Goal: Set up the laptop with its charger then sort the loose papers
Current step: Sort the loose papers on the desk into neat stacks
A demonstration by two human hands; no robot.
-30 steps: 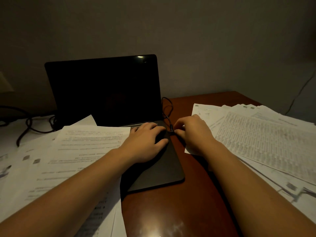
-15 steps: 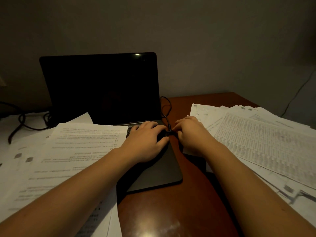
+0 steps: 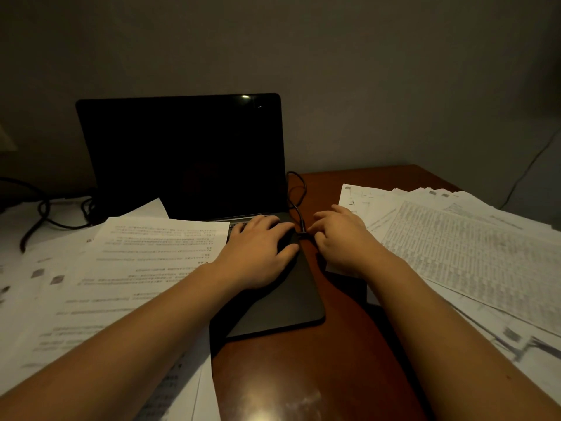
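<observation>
Standing open on the brown desk [image 3: 303, 375], the laptop [image 3: 182, 153] is thin and black with a dark screen, and loose papers [image 3: 136, 268] cover the left part of its base. The left hand [image 3: 258, 253] rests flat and relaxed on the base, while the right hand [image 3: 340, 238] pinches the small charger plug [image 3: 302, 233] at the laptop's right edge. Its thin black cable [image 3: 296, 192] loops behind, and more printed sheets [image 3: 455, 247] lie spread at the right.

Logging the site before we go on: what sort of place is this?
Most likely a home or office workspace in a dim room: an open laptop with a dark screen, its charger cable at its right edge, and printed papers spread over a wooden desk.
</observation>
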